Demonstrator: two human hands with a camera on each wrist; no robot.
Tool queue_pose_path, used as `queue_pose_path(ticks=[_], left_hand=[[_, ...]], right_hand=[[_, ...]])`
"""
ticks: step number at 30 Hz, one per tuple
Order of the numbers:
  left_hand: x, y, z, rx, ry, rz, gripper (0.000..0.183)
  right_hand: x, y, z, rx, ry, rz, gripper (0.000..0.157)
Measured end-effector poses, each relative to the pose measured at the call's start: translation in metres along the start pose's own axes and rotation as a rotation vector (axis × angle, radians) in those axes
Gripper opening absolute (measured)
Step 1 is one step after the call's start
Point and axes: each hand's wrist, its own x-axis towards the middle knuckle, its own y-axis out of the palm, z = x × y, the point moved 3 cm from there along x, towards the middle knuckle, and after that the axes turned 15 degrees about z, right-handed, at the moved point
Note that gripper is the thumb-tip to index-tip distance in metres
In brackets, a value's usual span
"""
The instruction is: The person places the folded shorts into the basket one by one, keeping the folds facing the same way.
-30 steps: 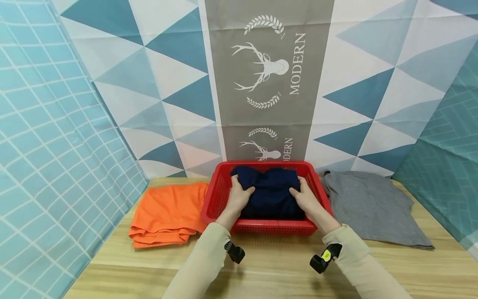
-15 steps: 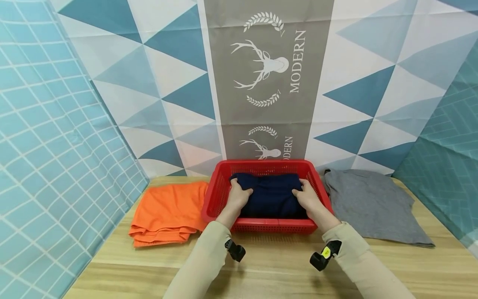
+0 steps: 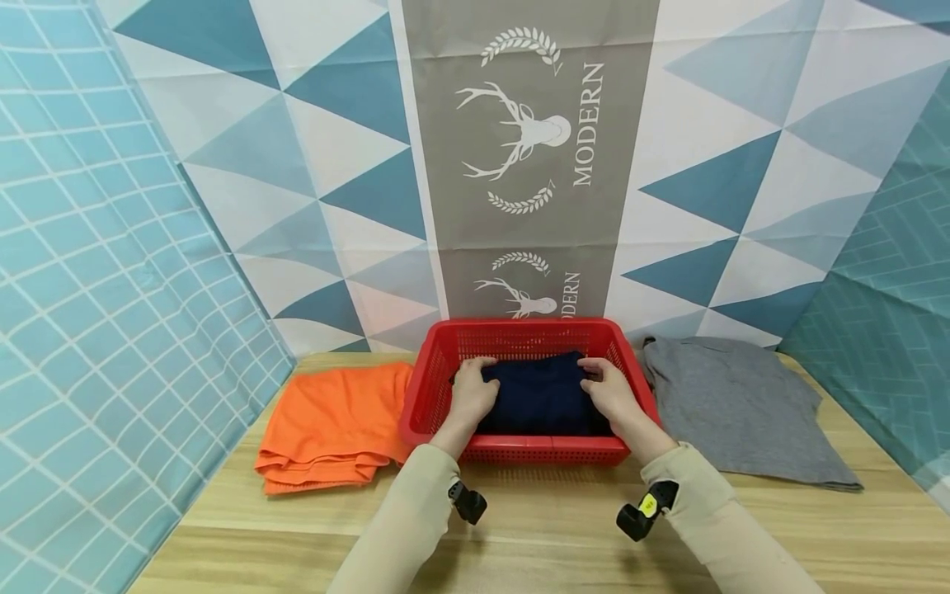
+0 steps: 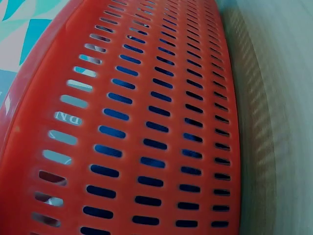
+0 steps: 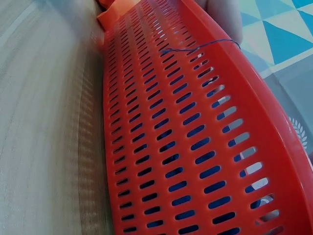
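Note:
A folded navy cloth (image 3: 538,396) lies inside the red plastic basket (image 3: 542,443) in the head view. At its left end is my left hand (image 3: 472,394), fingers loosely bent over the cloth and thumb apart from them. My right hand (image 3: 612,392) is at the right end, its fingertips at the cloth's upper edge, thumb also apart. Neither hand appears to grip the cloth. Both wrist views look at the slotted front wall of the basket (image 4: 146,127), with dark blue cloth showing through the slots; the fingers are mostly hidden there.
A folded orange cloth (image 3: 337,421) lies left of the basket, close to its side. A grey cloth (image 3: 742,412) is spread to the right. All rest on a wooden table (image 3: 549,536), with a patterned backdrop (image 3: 534,165) standing behind. A thin dark thread (image 5: 200,46) crosses the basket rim.
The navy cloth has settled lower in the basket and flattened. Both hands have loosened from its ends, their fingers now lifted toward its top. The basket and other cloths stay put.

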Motion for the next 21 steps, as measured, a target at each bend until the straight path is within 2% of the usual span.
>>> queue_pose_path(ticks=[4, 6, 8, 13, 17, 21], left_hand=[[0.001, 0.002, -0.004, 0.076, 0.103, 0.045, 0.027], [0.001, 0.003, -0.006, 0.136, 0.128, 0.047, 0.027], [0.0, 0.003, -0.008, 0.221, 0.13, 0.051, 0.028], [-0.001, 0.008, -0.008, 0.435, 0.094, 0.113, 0.025], [-0.001, 0.012, -0.004, 0.502, 0.019, 0.217, 0.022], [0.0, 0.016, 0.0, 0.51, -0.041, 0.356, 0.029]], right_hand=[[-0.001, 0.003, 0.005, -0.267, -0.129, -0.031, 0.033], [-0.002, 0.005, 0.007, -0.409, -0.193, -0.05, 0.03], [-0.001, 0.007, 0.009, -0.489, -0.229, -0.046, 0.029], [0.003, 0.01, 0.006, -0.58, -0.184, 0.022, 0.026], [0.005, 0.015, 0.003, -0.698, -0.147, 0.146, 0.03], [0.005, 0.02, 0.002, -0.777, -0.096, 0.274, 0.038]])
